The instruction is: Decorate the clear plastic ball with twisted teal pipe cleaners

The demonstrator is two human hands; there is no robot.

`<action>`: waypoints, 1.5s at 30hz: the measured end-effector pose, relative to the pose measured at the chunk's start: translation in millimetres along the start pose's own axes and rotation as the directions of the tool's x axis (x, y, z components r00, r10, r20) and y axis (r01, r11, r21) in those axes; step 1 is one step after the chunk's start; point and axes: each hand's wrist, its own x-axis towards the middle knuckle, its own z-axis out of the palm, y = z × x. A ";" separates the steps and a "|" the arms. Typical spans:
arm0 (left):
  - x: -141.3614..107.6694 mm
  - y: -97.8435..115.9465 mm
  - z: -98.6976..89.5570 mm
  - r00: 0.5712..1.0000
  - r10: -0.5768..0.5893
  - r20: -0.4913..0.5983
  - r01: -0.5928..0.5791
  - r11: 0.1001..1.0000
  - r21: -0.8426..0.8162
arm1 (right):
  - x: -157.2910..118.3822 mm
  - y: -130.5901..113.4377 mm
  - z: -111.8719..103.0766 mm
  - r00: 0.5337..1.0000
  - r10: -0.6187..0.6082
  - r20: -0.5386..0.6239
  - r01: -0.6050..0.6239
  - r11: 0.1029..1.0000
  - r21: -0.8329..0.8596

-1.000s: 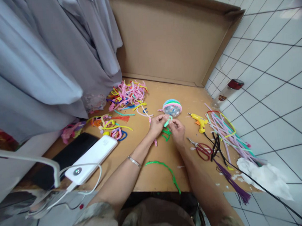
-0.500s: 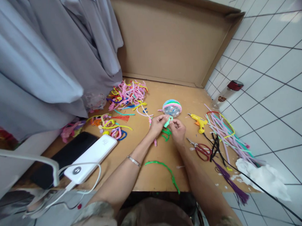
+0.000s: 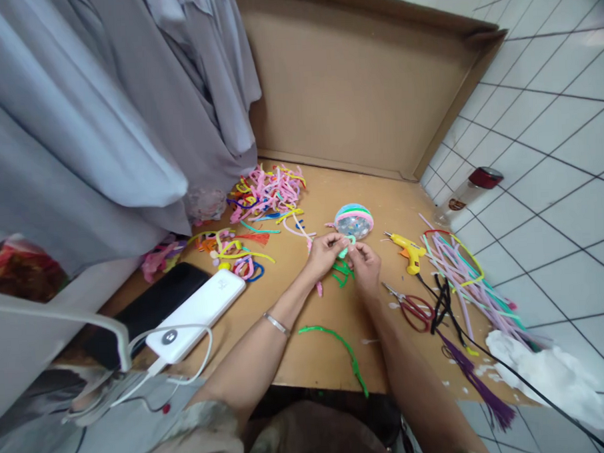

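Between my two hands is a light green pipe cleaner (image 3: 344, 253), bent into a small loop. My left hand (image 3: 326, 255) pinches its left side, fingers closed. On the other side my right hand (image 3: 365, 265) grips it with thumb and fingertips. Just below lie darker green pipe cleaner pieces (image 3: 341, 276), partly hidden by my right hand. Right beyond my fingers sits a clear round ball-like piece (image 3: 354, 222) banded in blue, green and pink. A long green pipe cleaner (image 3: 348, 348) curves on the table nearer to me.
Right of my hands lie a yellow glue gun (image 3: 406, 251), red-handled scissors (image 3: 414, 310), lilac pipe cleaners (image 3: 451, 267) and a purple tassel (image 3: 482, 385). A pink pipe cleaner heap (image 3: 273, 188) is at the back left. A white power bank (image 3: 198, 318) lies at left, near a grey curtain (image 3: 127, 114).
The whole view has shifted a little, so everything sits slightly further right. Both hands still hold the light green pipe cleaner in nearly the same pose.
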 end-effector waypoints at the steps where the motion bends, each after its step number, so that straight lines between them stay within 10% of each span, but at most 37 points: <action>1: -0.4 0.2 -0.4 1.000 -0.011 0.021 0.011 1.000 -0.018 | 0.8 0.6 -1.0 1.000 0.013 0.021 -0.013 0.999 0.041; 8: -0.9 2.9 -2.0 0.997 -0.042 0.062 0.046 0.997 -0.064 | 0.5 -12.8 0.6 0.993 0.090 0.074 -0.104 0.971 0.217; 45: 1.7 1.5 -2.9 1.000 -0.021 -0.008 0.021 1.000 -0.014 | 1.4 -10.5 7.8 0.992 -0.015 -0.122 0.015 1.000 0.002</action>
